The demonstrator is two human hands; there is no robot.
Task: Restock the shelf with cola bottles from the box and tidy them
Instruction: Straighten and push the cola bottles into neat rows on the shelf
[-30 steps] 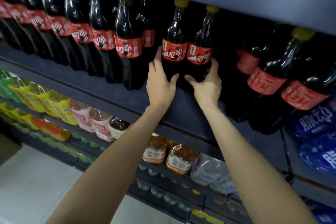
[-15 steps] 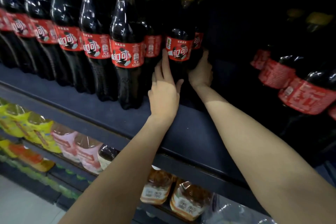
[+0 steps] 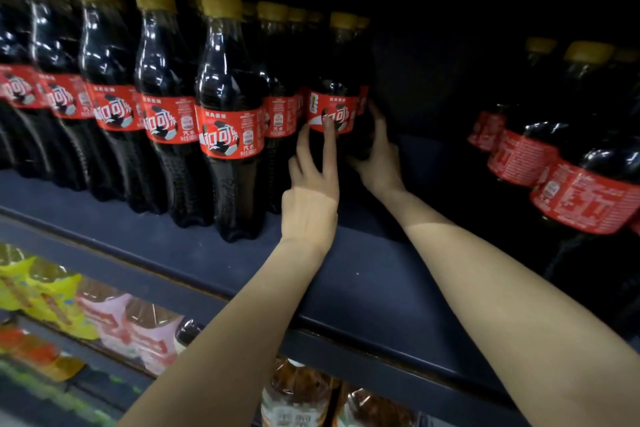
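Fingers (image 3: 329, 146) of the left hand (image 3: 311, 198) straight, tips pressed flat on the red label of a cola bottle (image 3: 334, 107) standing upright set back on the dark shelf (image 3: 363, 288). Right hand (image 3: 377, 163) just beside it, fingers loosely spread against the right side of that bottle or the one behind; grip unclear in the shadow. Both forearms reach over the shelf's front edge. Left: row of cola bottles (image 3: 166, 97), yellow caps, upright, front one nearest the shelf's lip. Right: larger cola bottles (image 3: 581, 191), apart across a dark gap. Below: lower shelf drinks (image 3: 52, 298), blurred.
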